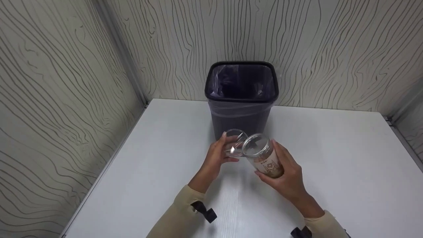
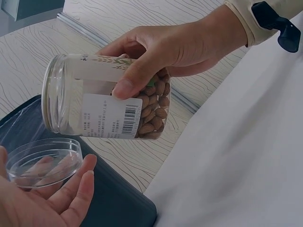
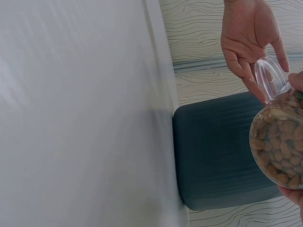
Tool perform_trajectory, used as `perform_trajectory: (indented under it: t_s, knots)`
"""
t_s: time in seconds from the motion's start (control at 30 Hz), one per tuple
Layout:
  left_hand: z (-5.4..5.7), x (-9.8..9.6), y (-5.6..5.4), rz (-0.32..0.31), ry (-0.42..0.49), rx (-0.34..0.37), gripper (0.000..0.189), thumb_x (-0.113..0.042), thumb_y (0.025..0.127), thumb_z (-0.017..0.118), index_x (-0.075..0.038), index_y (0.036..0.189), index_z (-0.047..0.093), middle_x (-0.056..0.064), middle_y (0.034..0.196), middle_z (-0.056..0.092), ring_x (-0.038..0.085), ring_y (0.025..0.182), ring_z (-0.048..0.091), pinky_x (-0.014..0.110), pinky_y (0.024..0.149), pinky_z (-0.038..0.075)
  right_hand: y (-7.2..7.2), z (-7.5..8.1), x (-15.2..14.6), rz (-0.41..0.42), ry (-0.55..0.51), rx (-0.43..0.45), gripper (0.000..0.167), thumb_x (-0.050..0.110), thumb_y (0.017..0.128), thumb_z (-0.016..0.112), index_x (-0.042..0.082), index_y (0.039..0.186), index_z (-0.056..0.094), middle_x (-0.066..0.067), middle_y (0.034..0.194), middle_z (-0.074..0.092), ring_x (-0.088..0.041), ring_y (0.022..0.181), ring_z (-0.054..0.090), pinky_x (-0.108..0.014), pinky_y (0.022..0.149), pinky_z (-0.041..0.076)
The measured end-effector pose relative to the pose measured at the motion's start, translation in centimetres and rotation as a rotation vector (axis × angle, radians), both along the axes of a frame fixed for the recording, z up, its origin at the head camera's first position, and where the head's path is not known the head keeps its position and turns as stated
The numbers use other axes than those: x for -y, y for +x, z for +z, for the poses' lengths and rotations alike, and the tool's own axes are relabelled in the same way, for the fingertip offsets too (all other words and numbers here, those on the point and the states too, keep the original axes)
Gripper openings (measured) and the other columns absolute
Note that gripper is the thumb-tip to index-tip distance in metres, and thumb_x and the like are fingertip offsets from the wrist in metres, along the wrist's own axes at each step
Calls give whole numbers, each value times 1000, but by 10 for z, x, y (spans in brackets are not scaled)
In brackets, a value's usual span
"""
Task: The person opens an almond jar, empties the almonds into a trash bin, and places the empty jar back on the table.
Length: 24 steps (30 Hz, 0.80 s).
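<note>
My left hand [image 1: 214,158] holds a round clear plastic lid [image 2: 45,163] between the thumb and fingers, its palm turned up in the left wrist view. Gripped by my right hand [image 1: 290,177] is a clear jar [image 1: 264,158] with a printed label and a white barcode sticker [image 2: 111,116]. The jar tilts toward the left hand, its rim close beside the lid in the head view. Almonds [image 2: 154,113] lie in its bottom part, and they show through the base in the right wrist view. Whether lid and rim touch, I cannot tell.
Just behind the hands stands a dark bin [image 1: 239,115] lined with a clear bag, on a white table [image 1: 158,148]. Panels with a wood-grain line pattern [image 1: 178,49] enclose the back and sides. Black straps [image 1: 204,211] sit on both sleeves.
</note>
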<state>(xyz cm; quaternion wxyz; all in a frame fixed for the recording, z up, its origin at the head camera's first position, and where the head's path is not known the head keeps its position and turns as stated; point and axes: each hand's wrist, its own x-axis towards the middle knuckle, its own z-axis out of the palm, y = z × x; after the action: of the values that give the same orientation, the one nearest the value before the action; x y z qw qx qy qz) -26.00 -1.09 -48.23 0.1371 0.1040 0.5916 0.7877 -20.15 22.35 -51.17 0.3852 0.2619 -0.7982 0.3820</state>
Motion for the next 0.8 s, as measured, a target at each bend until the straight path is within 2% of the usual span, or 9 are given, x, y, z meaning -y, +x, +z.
perform_trajectory:
  t_s: [0.37,0.6,0.8]
  knots:
    - [-1,5,-2,-39,-16,19,64,-58,105,37,-8,136,63,13,123,72,31,93,75,36,74,60,0,2,0,8,-2,-5,109,12,57,98,-4,150,45,-15,146,55,-14,127,56,-17,105,41]
    - [-3,6,-2,-71,-27,37,64,-54,108,31,-6,140,58,15,122,71,34,92,75,33,69,60,0,3,-2,-2,11,-2,108,12,58,98,-4,150,43,-15,146,54,-14,127,55,-16,106,40]
    - [-4,6,-2,-92,-10,56,61,-48,110,27,-4,141,56,18,123,70,36,94,75,35,73,61,0,3,-2,-1,14,0,109,12,58,98,-4,150,43,-14,147,54,-15,126,56,-17,106,40]
